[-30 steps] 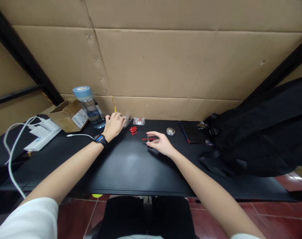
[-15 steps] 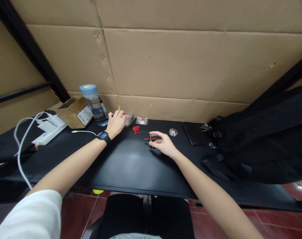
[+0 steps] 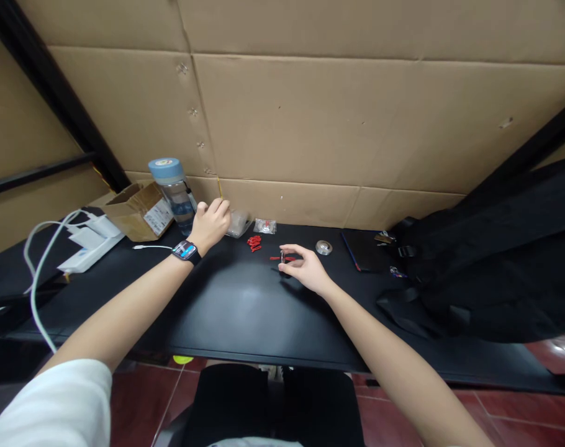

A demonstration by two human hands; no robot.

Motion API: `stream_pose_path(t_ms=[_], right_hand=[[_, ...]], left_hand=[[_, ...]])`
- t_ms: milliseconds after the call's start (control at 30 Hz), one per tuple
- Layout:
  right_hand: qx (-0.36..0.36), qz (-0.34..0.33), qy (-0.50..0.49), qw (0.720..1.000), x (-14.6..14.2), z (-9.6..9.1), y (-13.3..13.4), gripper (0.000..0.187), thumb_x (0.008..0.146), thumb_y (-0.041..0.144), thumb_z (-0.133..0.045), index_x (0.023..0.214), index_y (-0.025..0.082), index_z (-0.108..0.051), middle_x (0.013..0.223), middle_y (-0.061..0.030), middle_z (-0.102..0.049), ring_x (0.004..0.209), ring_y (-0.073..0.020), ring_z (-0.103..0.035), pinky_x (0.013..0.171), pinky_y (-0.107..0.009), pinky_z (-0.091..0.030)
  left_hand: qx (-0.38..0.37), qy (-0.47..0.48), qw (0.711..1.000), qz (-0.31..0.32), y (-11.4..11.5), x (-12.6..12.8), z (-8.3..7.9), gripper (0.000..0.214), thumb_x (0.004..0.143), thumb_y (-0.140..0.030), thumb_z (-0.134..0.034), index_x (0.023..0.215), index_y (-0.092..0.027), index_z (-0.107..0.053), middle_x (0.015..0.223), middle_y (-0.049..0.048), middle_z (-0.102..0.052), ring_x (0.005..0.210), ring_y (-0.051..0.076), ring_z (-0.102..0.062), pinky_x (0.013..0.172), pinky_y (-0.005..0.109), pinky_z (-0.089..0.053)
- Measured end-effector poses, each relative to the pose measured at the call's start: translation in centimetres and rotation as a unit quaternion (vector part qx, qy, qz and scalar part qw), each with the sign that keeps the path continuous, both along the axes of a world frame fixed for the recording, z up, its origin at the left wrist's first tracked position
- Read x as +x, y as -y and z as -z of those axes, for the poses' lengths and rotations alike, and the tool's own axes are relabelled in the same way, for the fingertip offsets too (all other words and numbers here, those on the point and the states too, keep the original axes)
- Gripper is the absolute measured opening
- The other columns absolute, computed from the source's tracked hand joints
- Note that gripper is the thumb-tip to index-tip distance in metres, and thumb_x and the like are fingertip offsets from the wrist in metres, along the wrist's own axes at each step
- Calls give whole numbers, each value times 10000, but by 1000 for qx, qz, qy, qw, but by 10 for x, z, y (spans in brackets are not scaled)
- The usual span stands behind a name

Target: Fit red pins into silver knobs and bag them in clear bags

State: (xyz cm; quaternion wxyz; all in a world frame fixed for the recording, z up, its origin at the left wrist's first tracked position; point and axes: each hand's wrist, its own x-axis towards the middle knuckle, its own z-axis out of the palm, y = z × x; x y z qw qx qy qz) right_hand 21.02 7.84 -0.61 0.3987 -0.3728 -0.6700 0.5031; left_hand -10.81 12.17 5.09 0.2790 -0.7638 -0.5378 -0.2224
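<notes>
My right hand (image 3: 305, 268) grips a small thin round piece (image 3: 282, 256) on edge between thumb and fingers, above the black table (image 3: 245, 310). Red cord (image 3: 290, 259) shows on both sides of this piece. My left hand (image 3: 211, 222), fingers curled together and pointing away, is raised in front of the water bottle (image 3: 180, 205). Its fingertips are hidden, and I cannot make out what they hold. Just right of it lies a clear plastic box (image 3: 238, 223). A bunch of red cords (image 3: 254, 243) and a small clear packet (image 3: 266, 226) lie between my hands.
A roll of clear tape (image 3: 324, 248) and a dark flat case (image 3: 362, 251) lie on the right, near keys (image 3: 385, 237) and a black backpack (image 3: 487, 267). On the left are an open cardboard box (image 3: 140, 214), a white power strip (image 3: 91, 242) and white cables. Cardboard walls the back.
My left hand has drawn back to the left, away from the clear plastic box, which now shows more fully. My right hand stays in place with the round piece.
</notes>
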Motion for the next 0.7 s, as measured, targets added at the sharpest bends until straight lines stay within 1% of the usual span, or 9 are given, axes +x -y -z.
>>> stream_pose_path(t_ms=[100, 200, 333, 433, 533, 700], right_hand=[[0, 4, -6, 1000, 0, 0, -1, 511, 739, 315, -798, 1220, 218, -657, 1213, -92, -684, 709, -138, -729, 709, -278, -584], [-2, 9, -11, 1000, 1, -1, -1, 503, 743, 320, -793, 1216, 218, -654, 1221, -93, -674, 705, -137, -728, 710, -282, -583], [-2, 14, -9, 1000, 1, -3, 0, 505, 740, 323, -793, 1214, 215, -654, 1220, -92, -671, 720, -137, -727, 696, -267, -577], [2, 16, -7, 1000, 2, -6, 1, 504, 743, 323, -791, 1216, 216, -654, 1219, -90, -673, 728, -141, -728, 694, -267, -577], [13, 26, -6, 1000, 4, -10, 1, 508, 739, 324, -797, 1215, 216, -654, 1208, -86, -677, 730, -140, -727, 703, -267, -579], [27, 53, -31, 998, 11, -14, -5, 535, 726, 359, -813, 1214, 211, -652, 1203, -89, -674, 730, -143, -727, 691, -273, -592]], left_hand=[[13, 20, 1000, -13, -2, -2, -7, 296, 1032, -211, -329, 891, -233, -588, 1116, 99, -641, 1174, 284, -511, 960, 515, -257], [23, 29, 999, -26, 1, -1, -19, 276, 1033, -238, -337, 894, -241, -576, 1131, 93, -634, 1195, 291, -500, 971, 533, -248], [31, 48, 998, -33, 10, 8, -34, 257, 1027, -259, -364, 854, -247, -553, 1125, 89, -646, 1208, 308, -501, 962, 552, -251], [37, 59, 997, -23, 18, 19, -43, 240, 1024, -272, -386, 846, -255, -546, 1127, 79, -659, 1236, 306, -494, 969, 548, -255], [52, 64, 996, -16, 25, 30, -47, 234, 1021, -261, -395, 868, -254, -571, 1149, 74, -664, 1248, 303, -501, 985, 543, -253], [89, -7, 996, 21, 35, 54, -47, 211, 994, -208, -438, 914, -214, -633, 1116, 88, -694, 1145, 280, -585, 980, 514, -259]])
